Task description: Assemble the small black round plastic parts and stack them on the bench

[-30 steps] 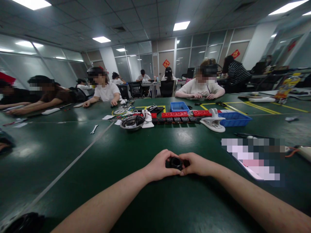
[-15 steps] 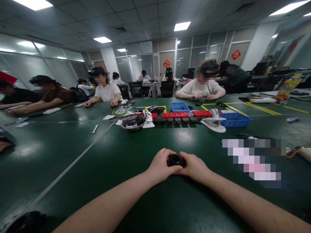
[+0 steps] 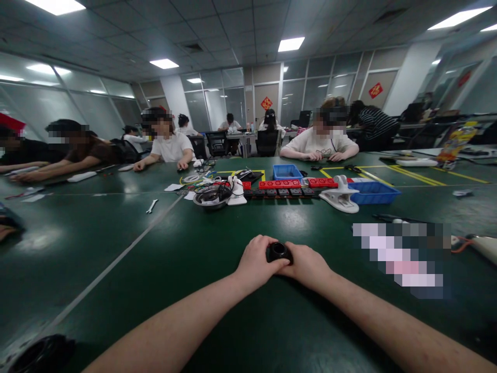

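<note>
A small black round part with a hole in its top (image 3: 278,250) is between my two hands, above the green table (image 3: 163,290). My left hand (image 3: 257,260) wraps round its left side, with the thumb across the near side. On its right side my right hand (image 3: 306,264) is closed against it, and most of those fingers are hidden behind the part and the palm. The underside of the part cannot be seen.
Ahead lie a metal bowl of cables (image 3: 212,198), a white clamp stand (image 3: 341,197), red power strips (image 3: 280,184) and blue trays (image 3: 375,193). A wrench (image 3: 152,206) is left, a black object (image 3: 42,355) near left. People sit across the table.
The black part has shifted and tilted slightly to the left within my hands. My right hand has moved slightly left with it. Both hands still hold it.
</note>
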Tool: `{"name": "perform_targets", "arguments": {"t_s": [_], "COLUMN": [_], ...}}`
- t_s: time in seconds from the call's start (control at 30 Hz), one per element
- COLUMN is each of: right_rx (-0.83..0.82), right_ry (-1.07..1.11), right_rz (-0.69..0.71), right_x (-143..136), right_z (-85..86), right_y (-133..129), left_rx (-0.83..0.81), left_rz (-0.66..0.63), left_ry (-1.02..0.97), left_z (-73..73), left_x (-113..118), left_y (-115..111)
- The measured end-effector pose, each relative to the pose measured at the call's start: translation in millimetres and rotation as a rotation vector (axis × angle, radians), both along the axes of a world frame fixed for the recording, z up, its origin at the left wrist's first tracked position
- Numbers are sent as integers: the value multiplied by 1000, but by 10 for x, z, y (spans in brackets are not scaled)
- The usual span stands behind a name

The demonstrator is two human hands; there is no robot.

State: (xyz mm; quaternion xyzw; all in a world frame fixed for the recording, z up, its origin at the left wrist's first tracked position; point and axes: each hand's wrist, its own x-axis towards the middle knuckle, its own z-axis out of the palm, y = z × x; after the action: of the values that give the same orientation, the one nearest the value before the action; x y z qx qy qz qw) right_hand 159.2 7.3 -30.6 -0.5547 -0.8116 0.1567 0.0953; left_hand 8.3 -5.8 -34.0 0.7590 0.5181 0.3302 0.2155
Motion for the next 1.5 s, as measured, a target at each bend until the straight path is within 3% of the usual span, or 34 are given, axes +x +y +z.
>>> {"name": "perform_targets", "arguments": {"t_s": [0.23, 0.33, 0.43, 1.5], "right_rx": [-281, -363, -393, -400], "right_ry": [317, 353, 354, 380], "right_rz": [334, 406, 409, 352], "right_x": [236, 261, 259, 256], "right_z": [71, 59, 30, -23], "right_y": [149, 177, 188, 200], "left_rx": [-119, -142, -151, -164], "left_rz": [-217, -335, -378, -340], "left_ry": [-29, -37, -41, -34], "left_z": [115, 129, 119, 112], "left_x": [-109, -133, -137, -113], "left_y": [44, 60, 61, 32]}}
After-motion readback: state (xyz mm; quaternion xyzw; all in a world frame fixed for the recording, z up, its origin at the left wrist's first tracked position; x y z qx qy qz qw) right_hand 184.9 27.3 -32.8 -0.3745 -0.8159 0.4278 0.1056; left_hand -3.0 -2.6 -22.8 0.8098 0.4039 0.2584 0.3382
